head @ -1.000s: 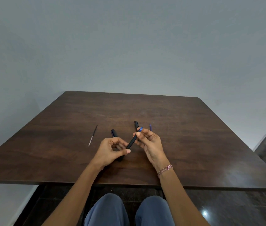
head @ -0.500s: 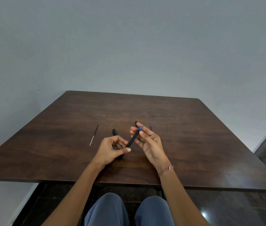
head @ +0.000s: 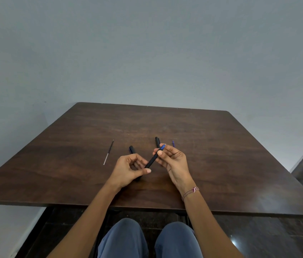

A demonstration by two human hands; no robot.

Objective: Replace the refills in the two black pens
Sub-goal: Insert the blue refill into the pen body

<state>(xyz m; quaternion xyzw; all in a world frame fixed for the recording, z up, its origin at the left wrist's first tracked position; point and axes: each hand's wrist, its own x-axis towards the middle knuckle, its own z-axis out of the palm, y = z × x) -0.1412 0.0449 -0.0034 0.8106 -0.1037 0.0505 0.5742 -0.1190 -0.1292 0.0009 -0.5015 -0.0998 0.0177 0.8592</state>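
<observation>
L hand (head: 130, 168) and R hand (head: 175, 162) both hold one black pen (head: 151, 161) just above the desk (head: 230, 164), roughly mid-desk and nearer the front edge. The pen runs diagonally, low end toward the front-left, high end toward the back-right. L hand: fingers curled in, thumb laid across, gripping the pen's lower end. R hand: thumb and fingertips pinch the upper end, other fingers loosely bent. A blue tip (head: 163, 146) w/ a thin point sticks out past the R fingers.

Lying on the desk behind the hands:
- A black pen piece (head: 157, 142), partly hidden by the R hand.
- A 2nd black piece (head: 132, 149) just past the L hand, a bit of blue on it.
- A thin blue refill (head: 173, 143) beyond the R hand, mostly hidden.
- A thin dark-and-pale refill (head: 108, 152) well apart, toward the left edge.

Beaded bracelet (head: 189, 192) on the R wrist. Blue-trousered knees (head: 126, 239) show below the front edge.
</observation>
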